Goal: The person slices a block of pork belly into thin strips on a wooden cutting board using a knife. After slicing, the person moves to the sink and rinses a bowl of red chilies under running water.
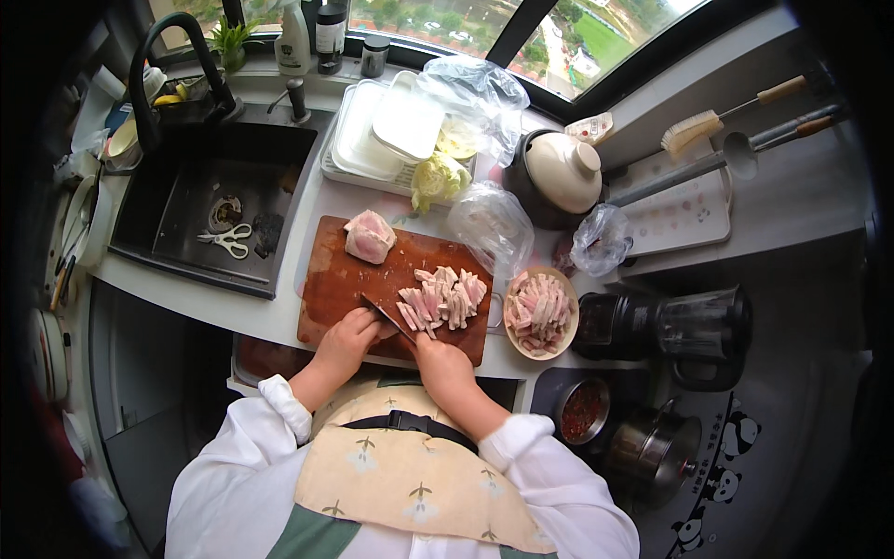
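A kitchen knife [391,316] is in my right hand [441,358], its blade slanting up and left over the front of a reddish-brown cutting board [325,279]. Beside the blade, my left hand [349,334] has its fingers curled down; a small piece of meat seems to be under them, mostly hidden. Cut strips of pale pink meat [447,297] lie in a pile right of the blade. One larger meat chunk [370,237] rests at the board's back left. Right of the board stands a bowl [574,321] heaped with more meat strips [538,311].
At the left is a black sink [174,182] holding white-handled scissors [230,241]. Behind the board are a plastic bag [492,223], a cabbage piece [440,180] and white containers [367,129]. A lidded pot [562,171], a blender [698,328] and a bowl of dried chillies [584,412] stand right.
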A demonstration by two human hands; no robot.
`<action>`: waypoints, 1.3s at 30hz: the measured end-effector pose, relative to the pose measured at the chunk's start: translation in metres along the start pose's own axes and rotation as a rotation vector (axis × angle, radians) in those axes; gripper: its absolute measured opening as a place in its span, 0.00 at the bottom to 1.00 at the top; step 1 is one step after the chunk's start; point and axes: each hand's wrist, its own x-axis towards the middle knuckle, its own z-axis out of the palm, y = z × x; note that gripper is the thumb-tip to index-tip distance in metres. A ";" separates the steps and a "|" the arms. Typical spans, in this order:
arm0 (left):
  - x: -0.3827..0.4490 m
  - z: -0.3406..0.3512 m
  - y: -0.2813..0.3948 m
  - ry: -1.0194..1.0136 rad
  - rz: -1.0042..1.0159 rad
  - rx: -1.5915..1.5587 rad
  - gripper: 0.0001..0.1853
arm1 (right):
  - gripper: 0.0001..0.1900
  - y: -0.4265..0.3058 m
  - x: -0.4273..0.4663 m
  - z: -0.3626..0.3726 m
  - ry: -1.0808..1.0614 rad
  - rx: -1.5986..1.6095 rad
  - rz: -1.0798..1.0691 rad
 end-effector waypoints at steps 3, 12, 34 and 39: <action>0.002 -0.005 0.004 -0.002 0.018 -0.015 0.17 | 0.13 -0.008 0.030 0.013 0.075 0.049 -0.026; -0.012 0.000 0.000 0.098 0.058 0.072 0.18 | 0.15 0.013 0.005 -0.023 0.007 0.051 -0.013; -0.013 -0.004 -0.002 0.123 0.109 0.065 0.18 | 0.14 0.008 0.003 -0.029 0.007 0.062 -0.025; -0.007 0.000 -0.007 0.076 0.112 0.001 0.16 | 0.13 0.000 -0.009 -0.020 -0.122 0.022 0.012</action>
